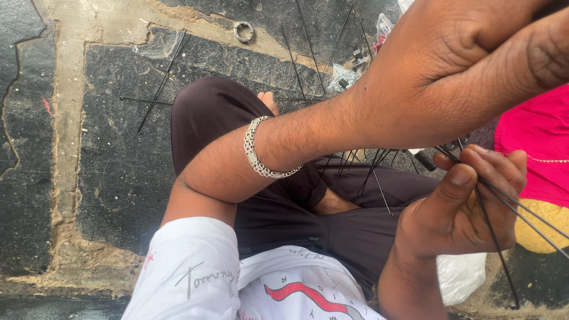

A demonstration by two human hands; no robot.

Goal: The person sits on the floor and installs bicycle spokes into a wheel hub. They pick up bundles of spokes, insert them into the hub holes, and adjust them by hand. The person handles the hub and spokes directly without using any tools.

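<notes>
My left arm, with a silver chain bracelet [261, 155] on the wrist, crosses over my lap to the upper right. My left hand [462, 65] is close to the camera and curled into a fist; anything inside it is hidden. Lower right, my right hand [468, 204] pinches a few thin black metal rods [504, 198] between thumb and fingers. These rods run from under my left hand down to the right. More black rods [370, 169] fan out under my left wrist over my dark trousers [219, 106].
I sit on a dark stone floor [118, 166] with pale joints. Loose black rods [159, 86] and a metal ring [243, 31] lie on it ahead. Small parts in clear bags [347, 74] sit beyond my knee. Pink cloth [536, 139], a yellow object [542, 225] and a white bag [462, 275] are at the right.
</notes>
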